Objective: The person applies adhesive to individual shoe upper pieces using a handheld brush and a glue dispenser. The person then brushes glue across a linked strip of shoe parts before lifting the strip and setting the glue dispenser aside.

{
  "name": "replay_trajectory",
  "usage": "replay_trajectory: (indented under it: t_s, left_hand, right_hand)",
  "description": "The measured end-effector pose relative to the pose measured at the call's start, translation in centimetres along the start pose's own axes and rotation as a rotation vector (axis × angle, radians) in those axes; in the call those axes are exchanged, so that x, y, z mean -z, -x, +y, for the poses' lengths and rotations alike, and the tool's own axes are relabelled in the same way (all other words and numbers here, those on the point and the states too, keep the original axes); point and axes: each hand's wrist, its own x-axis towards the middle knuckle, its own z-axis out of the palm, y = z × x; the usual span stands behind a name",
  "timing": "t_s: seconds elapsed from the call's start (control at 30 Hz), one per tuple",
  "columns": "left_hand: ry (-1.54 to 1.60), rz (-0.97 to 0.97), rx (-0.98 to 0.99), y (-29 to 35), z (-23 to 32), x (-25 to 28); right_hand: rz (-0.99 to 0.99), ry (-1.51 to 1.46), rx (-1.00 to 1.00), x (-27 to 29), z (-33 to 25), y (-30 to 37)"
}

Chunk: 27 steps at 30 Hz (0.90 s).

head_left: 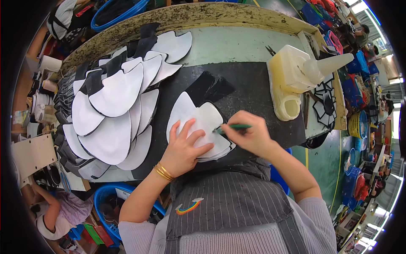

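A small stack of white, leaf-shaped shoe-upper pieces with black edges lies on the black mat before me, black tabs at its far end. My left hand rests flat on the stack with its fingers spread. My right hand is closed round a slim green pen. Its dark tip is at the white surface near the stack's right edge, and I cannot tell whether it leaves a mark. To the left, a large overlapping pile of similar white pieces covers the table.
A yellowish glue bottle with a pale nozzle and a cup-like holder stands at the right of the mat. Beyond it lie metal tweezers and black cut-outs. A worn raised rim borders the far side. At lower left, a person sits near a blue basket.
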Motion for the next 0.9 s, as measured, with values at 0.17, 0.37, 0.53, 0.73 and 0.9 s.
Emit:
replay_trajectory:
  t_s: [0.17,0.37,0.53,0.73,0.9]
  left_hand:
    - [-0.002,-0.025,0.008,-0.5,-0.2,-0.3]
    - [0.029,0.021,0.013,-0.7,-0.2,-0.3]
    - [0.197,0.007,0.066,-0.1,-0.4,0.6]
    - [0.091,-0.018,-0.008,-0.5,0.2,0.8]
    - [0.013,-0.062,-0.011,-0.4,0.1,1.3]
  right_hand:
    - [0.006,0.039,0.051,1.1,0.7,0.1]
    - [-0.148,0.005,-0.075,2.6,0.5,1.6]
    - [0.541,-0.219,-0.27,10.0,0.0,3.1]
    - [0.692,0.011,-0.394,13.1,4.1,3.9]
    - [0.617,-0.06,-0.565,13.3,4.7,1.5]
